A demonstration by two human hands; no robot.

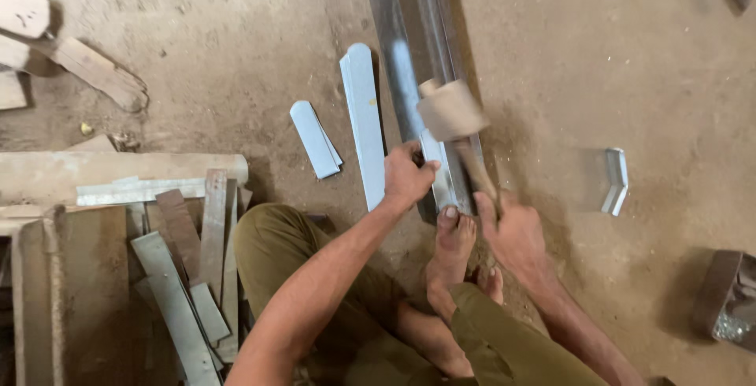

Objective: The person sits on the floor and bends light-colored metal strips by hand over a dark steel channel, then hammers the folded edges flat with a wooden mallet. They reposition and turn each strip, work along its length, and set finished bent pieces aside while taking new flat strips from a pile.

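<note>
A long grey metal bar point(413, 63) lies on the dirt floor point(614, 55). The left hand point(407, 175) grips its near end, and a bare foot point(451, 248) presses on it. The right hand point(513, 232) grips a wooden mallet point(452, 110) raised over the bar.

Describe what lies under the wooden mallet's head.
Under the blurred wooden mallet lies a small grey metal strip on the long steel rail, held by the left hand. Its contact face is hidden.

Dusty dirt floor point(598, 55) bears metal strips point(364, 122), a long steel channel point(409, 47), wooden offcuts point(94, 67).
</note>
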